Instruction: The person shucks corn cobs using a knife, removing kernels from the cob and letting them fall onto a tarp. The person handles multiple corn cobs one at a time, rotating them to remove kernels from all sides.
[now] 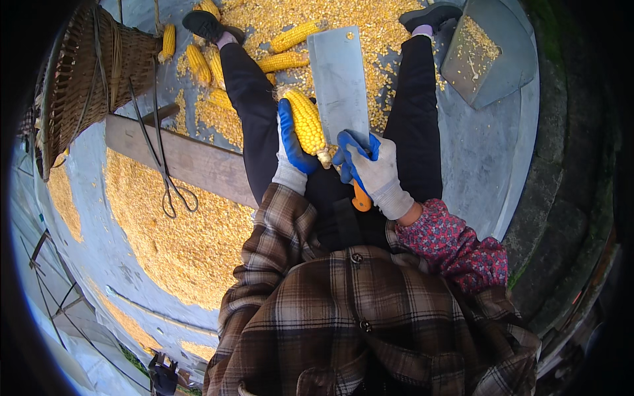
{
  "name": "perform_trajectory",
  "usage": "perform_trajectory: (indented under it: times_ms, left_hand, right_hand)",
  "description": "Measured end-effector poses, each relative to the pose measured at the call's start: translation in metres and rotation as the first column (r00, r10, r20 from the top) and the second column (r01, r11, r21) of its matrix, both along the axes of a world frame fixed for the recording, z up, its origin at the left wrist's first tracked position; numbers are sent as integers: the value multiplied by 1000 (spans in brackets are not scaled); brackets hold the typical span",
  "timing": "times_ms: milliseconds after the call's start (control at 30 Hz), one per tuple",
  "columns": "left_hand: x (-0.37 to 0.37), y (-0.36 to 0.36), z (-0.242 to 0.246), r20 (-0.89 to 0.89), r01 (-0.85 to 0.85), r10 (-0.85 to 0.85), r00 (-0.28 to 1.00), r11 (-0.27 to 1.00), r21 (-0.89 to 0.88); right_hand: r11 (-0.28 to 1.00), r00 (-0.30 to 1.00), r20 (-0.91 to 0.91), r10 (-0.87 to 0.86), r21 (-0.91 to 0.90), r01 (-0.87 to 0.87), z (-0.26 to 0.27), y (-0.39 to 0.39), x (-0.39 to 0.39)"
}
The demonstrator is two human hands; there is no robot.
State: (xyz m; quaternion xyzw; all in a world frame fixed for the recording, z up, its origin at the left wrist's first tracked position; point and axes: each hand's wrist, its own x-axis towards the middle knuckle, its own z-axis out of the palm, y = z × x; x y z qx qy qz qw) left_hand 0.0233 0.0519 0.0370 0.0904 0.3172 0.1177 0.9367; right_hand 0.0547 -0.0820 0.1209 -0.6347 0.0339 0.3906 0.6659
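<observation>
My left hand (pixel 292 148), in a white glove with a blue coated palm, holds an ear of corn (pixel 304 121) above my lap. The ear still bears its yellow kernels, and its pale stub points down towards me. In a matching glove, my right hand (pixel 369 161) grips a cleaver (pixel 342 79) by its orange handle (pixel 361 198). The broad steel blade points away from me, just right of the ear, with a small hole in its far corner. Whether blade and ear touch, I cannot tell.
Loose kernels (pixel 366 15) and several corn ears (pixel 297 35) lie between and beside my outstretched legs. At left are a woven basket (pixel 133 59), a wooden plank (pixel 198 163) and long metal tongs (pixel 161 163) across it. A dustpan-like scoop (pixel 510 69) with kernels lies at right.
</observation>
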Motion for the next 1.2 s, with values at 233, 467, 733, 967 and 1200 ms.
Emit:
perform_trajectory:
  times_ms: [233, 467, 733, 967, 1200]
  left_hand:
    - [0, -3, 3, -32, -38, 42, 999, 991, 125]
    - [-2, 1, -10, -90, -38, 47, 995, 994, 104]
    - [-2, 1, -8, -88, -129, 159, 983, 951, 282]
    - [10, 0, -37, -471, 73, 156, 868, 899, 433]
    - [0, -1, -25, -113, 111, -95, 989, 983, 143]
  right_hand:
    - [999, 999, 48, 24, -48, -21, 3, 2, -1]
    - [915, 932, 238, 273, -364, -175, -20, 8, -11]
    - [705, 701, 522, 486, -708, 38, -31, 29, -12]
    - [594, 698, 267, 665, -755, -277, -38, 34, 15]
    - [693, 616, 522, 590, -719, -54, -54, 5, 38]
